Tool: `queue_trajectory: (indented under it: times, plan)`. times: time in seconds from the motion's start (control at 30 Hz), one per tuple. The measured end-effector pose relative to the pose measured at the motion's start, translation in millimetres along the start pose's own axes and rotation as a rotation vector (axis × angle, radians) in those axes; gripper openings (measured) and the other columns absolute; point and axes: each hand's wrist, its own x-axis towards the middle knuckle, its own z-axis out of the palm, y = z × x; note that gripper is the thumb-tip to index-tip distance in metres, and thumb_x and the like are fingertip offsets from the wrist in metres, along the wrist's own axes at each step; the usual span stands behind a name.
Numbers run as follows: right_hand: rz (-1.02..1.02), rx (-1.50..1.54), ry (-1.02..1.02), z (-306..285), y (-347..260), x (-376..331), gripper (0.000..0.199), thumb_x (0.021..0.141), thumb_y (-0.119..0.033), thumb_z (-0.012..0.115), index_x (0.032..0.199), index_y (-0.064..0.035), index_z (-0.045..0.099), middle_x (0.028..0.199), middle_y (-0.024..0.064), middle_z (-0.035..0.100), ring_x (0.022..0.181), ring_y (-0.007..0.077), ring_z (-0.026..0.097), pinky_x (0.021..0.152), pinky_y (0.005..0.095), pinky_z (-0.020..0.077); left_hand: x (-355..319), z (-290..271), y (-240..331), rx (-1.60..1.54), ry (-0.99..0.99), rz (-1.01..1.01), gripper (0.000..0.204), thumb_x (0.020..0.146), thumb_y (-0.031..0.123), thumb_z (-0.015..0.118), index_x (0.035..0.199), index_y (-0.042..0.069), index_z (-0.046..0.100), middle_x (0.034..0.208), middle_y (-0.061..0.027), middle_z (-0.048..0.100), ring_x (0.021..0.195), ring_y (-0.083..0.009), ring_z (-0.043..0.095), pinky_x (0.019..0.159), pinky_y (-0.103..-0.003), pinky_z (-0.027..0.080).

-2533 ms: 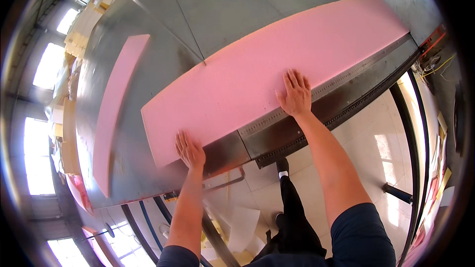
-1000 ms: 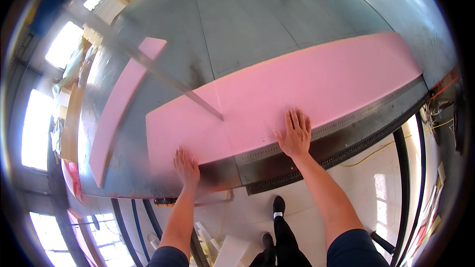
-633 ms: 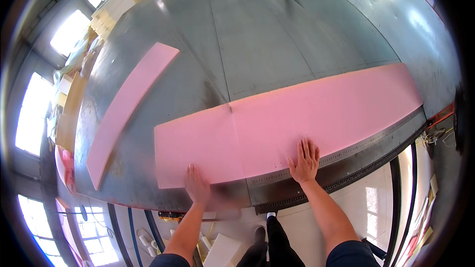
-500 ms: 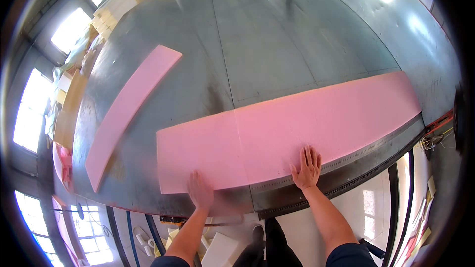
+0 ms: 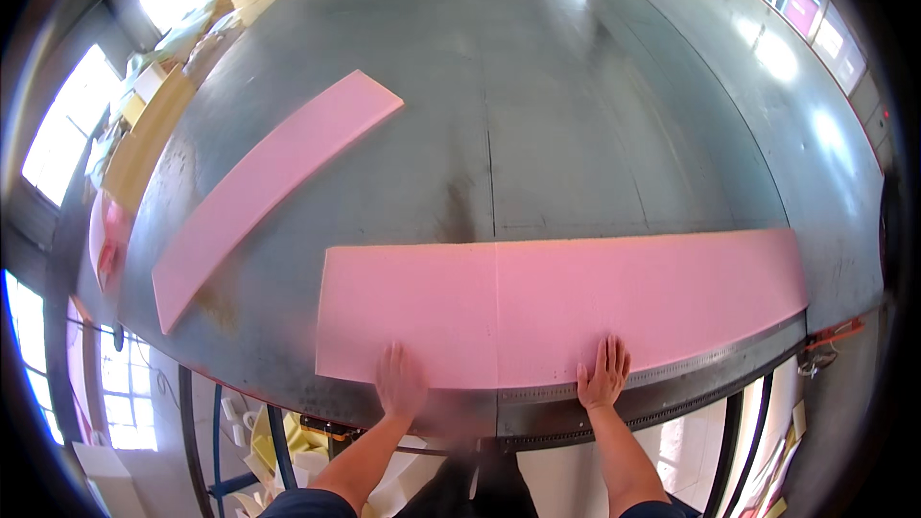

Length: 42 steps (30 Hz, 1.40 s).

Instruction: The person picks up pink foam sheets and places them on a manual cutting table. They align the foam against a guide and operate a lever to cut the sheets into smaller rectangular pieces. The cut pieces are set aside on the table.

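A long pink foam sheet [image 5: 566, 312] lies flat along the near edge of a large grey metal table [image 5: 403, 182]. A faint line crosses it, in line with the table's seam. My left hand [image 5: 401, 382], smeared by motion, rests on the sheet's near edge left of that line, fingers stretched forward. Right of the line, my right hand [image 5: 604, 371] lies flat at the near edge, fingers extended and thumb apart. Neither hand grips anything. Just in front of the sheet, a toothed metal strip with ruler-like marks [image 5: 662, 364] runs along the table edge.
A narrower pink foam strip [image 5: 273, 182] lies slanted on the table's left. Yellowish foam pieces [image 5: 149, 144] are piled beyond the left edge. A raised metal panel [image 5: 729, 58] borders the right side. Foam scraps [image 5: 278, 441] lie below the table at left.
The view has tilted and turned, so the table and foam appear lower and straighter. Both hands keep about the same places on the sheet; the sheet shows no clear shift on the table.
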Motion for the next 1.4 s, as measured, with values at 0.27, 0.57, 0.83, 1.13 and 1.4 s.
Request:
queue_trajectory:
  times: [0.27,0.57,0.83,1.13,1.4]
  plan:
    - [-0.005,-0.002,-0.014,3.8,-0.8,10.8,0.072,0.085,-0.042,0.053,0.143,-0.0018,0.039,0.151,0.0166,0.035,0.141,0.0379,0.028,0.115,0.0544,0.0156,14.9,-21.2,7.4,-0.038,-0.044,0.015,0.071,0.083,0.036,0.059,0.142,0.002,0.037,0.150,-0.0164,0.035,0.140,-0.0367,0.028,0.115,-0.051,0.017]
    - [-0.016,0.037,-0.017,2.7,-9.6,-23.2,0.073,0.081,-0.040,0.058,0.141,-0.0021,0.041,0.150,0.0176,0.036,0.140,0.0396,0.029,0.115,0.0548,0.0160,-25.9,-17.2,-11.4,-0.072,0.022,0.026,0.091,0.073,0.052,0.069,0.141,0.001,0.037,0.148,-0.0182,0.036,0.139,-0.0372,0.030,0.113,-0.051,0.021]
    - [0.203,0.007,0.032,-85.3,-129.7,-264.2,0.072,0.080,-0.039,0.061,0.142,-0.0069,0.042,0.147,0.0144,0.041,0.139,0.0337,0.033,0.115,0.0512,0.0200,-162.5,-142.6,-133.8,-0.046,-0.237,0.253,0.085,0.071,0.049,0.074,0.135,0.001,0.045,0.137,-0.0178,0.048,0.129,-0.0365,0.043,0.108,-0.050,0.032]
    - [0.182,0.528,-0.179,-179.7,-192.8,-554.6,0.074,0.084,-0.042,0.062,0.145,-0.0090,0.037,0.142,0.0143,0.047,0.133,0.0314,0.041,0.111,0.0420,0.0336,-314.4,-260.0,-272.4,-0.124,0.091,-0.048,0.047,0.084,0.007,0.057,0.131,0.002,0.053,0.127,-0.0213,0.058,0.108,-0.0434,0.056,0.096,-0.051,0.040]
    - [0.037,0.717,0.210,-364.7,-321.3,-647.5,0.096,0.074,-0.040,0.075,0.150,-0.0083,0.025,0.154,0.0147,0.028,0.142,0.0322,0.027,0.113,0.0419,0.0313,-415.8,-468.4,-2.0,-1.279,0.121,0.241,0.042,0.092,0.020,0.063,0.120,-0.011,0.053,0.108,-0.0189,0.063,0.098,-0.0251,0.062,0.081,-0.035,0.053]
